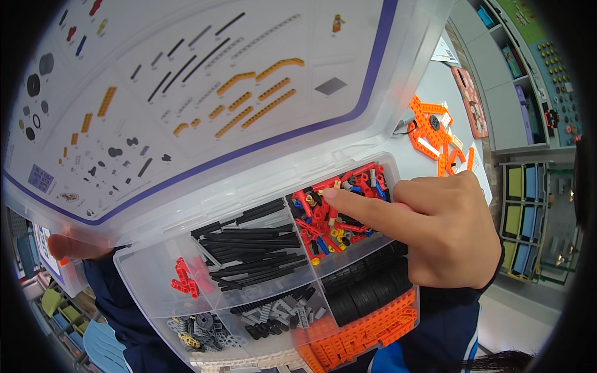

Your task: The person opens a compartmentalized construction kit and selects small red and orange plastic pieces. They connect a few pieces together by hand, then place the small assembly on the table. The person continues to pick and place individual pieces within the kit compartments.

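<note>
The right hand (444, 233) has its forefinger stretched out, the tip resting among the small red, blue and yellow pieces (333, 214) in the far right compartment of the clear plastic sorting box (149, 280); the other fingers are curled in and the hand has hold of nothing. The left hand (68, 247) shows only as fingertips at the left edge, propping up the open lid (205, 93) with its printed parts chart; how firm that grip is I cannot tell.

The box seems to sit on the person's lap rather than the tabletop, tilted. If the left fingers slip, the lid could drop on the poking hand. A hard prod could flick small pieces into the black rods (249, 248) next door, or tip the whole box over.
</note>
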The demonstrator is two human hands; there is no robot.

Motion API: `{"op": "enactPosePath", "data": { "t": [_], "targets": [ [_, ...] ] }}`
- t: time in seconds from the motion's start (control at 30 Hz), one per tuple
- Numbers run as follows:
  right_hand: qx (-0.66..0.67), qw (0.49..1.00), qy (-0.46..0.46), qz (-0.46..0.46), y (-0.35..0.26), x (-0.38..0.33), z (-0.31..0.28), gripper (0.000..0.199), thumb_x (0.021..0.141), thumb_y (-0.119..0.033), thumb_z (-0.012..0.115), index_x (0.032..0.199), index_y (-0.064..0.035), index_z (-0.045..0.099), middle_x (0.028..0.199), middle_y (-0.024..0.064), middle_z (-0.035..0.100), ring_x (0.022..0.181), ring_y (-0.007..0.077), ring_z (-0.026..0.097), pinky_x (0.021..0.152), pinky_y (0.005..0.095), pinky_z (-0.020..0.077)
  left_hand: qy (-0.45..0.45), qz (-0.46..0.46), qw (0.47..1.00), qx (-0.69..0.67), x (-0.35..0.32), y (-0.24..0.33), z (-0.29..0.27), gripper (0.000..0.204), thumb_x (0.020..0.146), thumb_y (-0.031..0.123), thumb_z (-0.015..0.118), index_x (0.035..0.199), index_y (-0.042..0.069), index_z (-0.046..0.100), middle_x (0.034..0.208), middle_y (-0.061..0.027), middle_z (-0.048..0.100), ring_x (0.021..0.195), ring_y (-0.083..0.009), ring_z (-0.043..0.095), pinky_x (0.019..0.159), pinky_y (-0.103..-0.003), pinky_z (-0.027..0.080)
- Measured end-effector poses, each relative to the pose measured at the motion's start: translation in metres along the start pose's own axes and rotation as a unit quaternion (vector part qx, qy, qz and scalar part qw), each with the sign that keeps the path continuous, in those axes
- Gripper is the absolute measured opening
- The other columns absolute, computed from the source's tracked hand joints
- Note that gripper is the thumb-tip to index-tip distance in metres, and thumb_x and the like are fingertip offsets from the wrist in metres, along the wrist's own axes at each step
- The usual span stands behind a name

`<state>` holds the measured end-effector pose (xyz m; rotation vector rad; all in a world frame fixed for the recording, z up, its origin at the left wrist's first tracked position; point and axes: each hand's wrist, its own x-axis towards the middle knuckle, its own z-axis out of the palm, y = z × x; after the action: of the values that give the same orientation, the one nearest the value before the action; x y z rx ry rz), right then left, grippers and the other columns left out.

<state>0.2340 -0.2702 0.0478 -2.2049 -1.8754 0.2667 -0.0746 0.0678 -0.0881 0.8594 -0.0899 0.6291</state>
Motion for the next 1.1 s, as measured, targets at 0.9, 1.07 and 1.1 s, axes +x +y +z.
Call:
{"op": "enactPosePath", "data": {
  "t": [0.9,1.07,1.1],
  "targets": [
    [-0.033,0.997,-0.054,0.036,-0.013,-0.012,-0.003,0.075,0.061,-0.008,0.07,0.135,-0.0211,0.068,0.057,0.0015,0.042,0.048,0.0209,0.051,0.045,0.0386,0.0341,0.002,-0.002,1.0,-0.005,0.002,0.002,-0.004,0.093,0.088,0.044,0.075,0.157,0.0,0.032,0.156,-0.0247,0.042,0.14,-0.0422,0.047,0.114,-0.059,0.041],
    [-0.079,0.995,-0.038,0.045,-0.01,-0.009,0.001,0.068,0.063,-0.012,0.072,0.13,-0.0214,0.071,0.058,0.001,0.045,0.048,0.0211,0.052,0.045,0.0379,0.036,0.002,-0.004,1.0,-0.01,0.002,0.002,-0.006,0.093,0.088,0.044,0.075,0.157,0.0,0.032,0.156,-0.0247,0.043,0.14,-0.0422,0.047,0.113,-0.059,0.041],
    [-0.056,0.996,-0.055,0.034,-0.01,-0.009,0.001,0.068,0.062,-0.011,0.072,0.13,-0.0211,0.072,0.058,0.001,0.045,0.047,0.0213,0.052,0.045,0.0382,0.0356,0.002,-0.004,1.0,-0.01,0.002,0.002,-0.006,0.093,0.088,0.044,0.075,0.157,0.0,0.032,0.156,-0.0247,0.043,0.14,-0.0422,0.047,0.113,-0.059,0.041]
  ]
}}
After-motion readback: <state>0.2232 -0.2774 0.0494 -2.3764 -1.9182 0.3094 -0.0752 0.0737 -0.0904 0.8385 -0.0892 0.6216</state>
